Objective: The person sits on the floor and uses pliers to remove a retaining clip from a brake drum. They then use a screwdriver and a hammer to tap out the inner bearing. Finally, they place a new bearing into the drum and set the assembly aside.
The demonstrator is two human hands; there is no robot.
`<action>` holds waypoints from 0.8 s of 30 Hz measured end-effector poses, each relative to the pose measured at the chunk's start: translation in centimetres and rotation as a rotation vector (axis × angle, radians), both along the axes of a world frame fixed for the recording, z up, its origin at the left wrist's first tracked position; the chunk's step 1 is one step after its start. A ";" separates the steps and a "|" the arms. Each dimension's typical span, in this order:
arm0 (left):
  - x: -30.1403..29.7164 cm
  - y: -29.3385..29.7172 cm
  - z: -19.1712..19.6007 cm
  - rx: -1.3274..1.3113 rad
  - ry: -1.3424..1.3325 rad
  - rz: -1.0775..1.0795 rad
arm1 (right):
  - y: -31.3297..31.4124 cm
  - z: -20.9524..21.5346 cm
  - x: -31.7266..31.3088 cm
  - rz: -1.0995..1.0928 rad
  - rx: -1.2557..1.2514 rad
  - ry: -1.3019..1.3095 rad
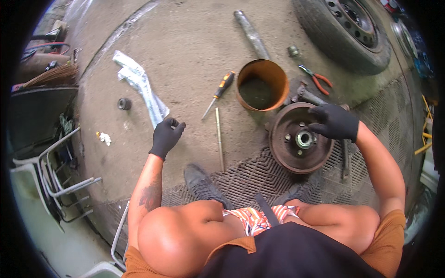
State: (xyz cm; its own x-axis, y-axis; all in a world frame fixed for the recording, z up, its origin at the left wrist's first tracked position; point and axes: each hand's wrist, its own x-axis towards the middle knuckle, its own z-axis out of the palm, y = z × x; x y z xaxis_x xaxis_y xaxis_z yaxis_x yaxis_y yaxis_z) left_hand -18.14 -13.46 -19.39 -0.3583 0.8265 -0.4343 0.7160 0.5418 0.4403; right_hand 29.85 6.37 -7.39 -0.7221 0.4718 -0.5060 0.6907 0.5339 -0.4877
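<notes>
My left hand (167, 138), in a black glove, is over the floor at the lower end of a crumpled plastic wrapper (139, 83). Its fingers are curled in; what they hold, if anything, is hidden. My right hand (334, 121), gloved too, reaches over the right side of a rusty brake drum (282, 153) with fingers and thumb apart. Whether it touches the metal I cannot tell. At the drum's centre sits a shiny hub (304, 138). Behind the drum lies a hammer-like tool (307, 95), partly hidden.
A rusty open can (243, 99) stands beside a screwdriver (219, 92), a thin rod (219, 139) and a metal tube (251, 34). Red-handled pliers (320, 83) lie near a wheel (340, 41). A dark socket (124, 104) is farther left; chairs (34, 185) line the left edge.
</notes>
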 end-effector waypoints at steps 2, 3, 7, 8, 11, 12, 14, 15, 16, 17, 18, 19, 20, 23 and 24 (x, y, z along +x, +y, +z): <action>1.5 -0.1 0.9 -0.033 -0.131 0.001 | 0.0 -1.2 0.4 0.052 0.093 0.046; 1.5 0.0 0.1 0.017 -0.156 -0.091 | 0.1 -1.2 0.2 0.041 0.073 0.051; 1.7 0.3 -1.5 0.005 -0.173 -0.105 | 0.1 -0.6 -0.3 0.061 -0.111 -0.185; 1.6 0.5 -1.4 0.001 -0.192 -0.079 | -0.4 -0.7 -0.2 0.102 -0.150 -0.169; 1.5 0.7 -1.3 -0.014 -0.184 -0.081 | -2.7 -0.8 -0.7 0.186 -0.221 -0.084; 1.3 0.6 -1.4 -0.019 -0.171 -0.092 | -3.4 -1.1 -0.8 0.201 -0.217 -0.165; 1.1 0.2 -1.9 -0.032 -0.171 -0.102 | -4.3 -2.0 -1.1 0.239 -0.203 -0.328; 1.2 0.2 -2.1 -0.042 -0.199 -0.094 | -3.9 -2.9 -1.1 0.364 -0.257 -0.400; 1.2 0.2 -2.0 -0.052 -0.226 -0.086 | -3.6 -3.3 -1.3 0.401 -0.296 -0.406; 1.4 0.2 -1.9 -0.049 -0.224 -0.107 | -3.3 -3.5 -1.5 0.439 -0.334 -0.412; 1.7 0.1 -2.0 -0.047 -0.221 -0.126 | -3.1 -3.6 -1.8 0.478 -0.372 -0.417; 2.0 0.2 -1.8 -0.045 -0.214 -0.146 | -3.4 -3.8 -2.1 0.484 -0.368 -0.470; 2.2 0.4 -1.6 -0.056 -0.220 -0.141 | -3.8 -4.0 -2.5 0.490 -0.364 -0.522; 2.4 0.4 -1.3 -0.075 -0.249 -0.115 | -4.3 -3.6 -3.8 0.508 -0.372 -0.622; 2.3 0.3 -1.5 -0.072 -0.262 -0.102 | -4.2 -3.4 -4.1 0.514 -0.377 -0.645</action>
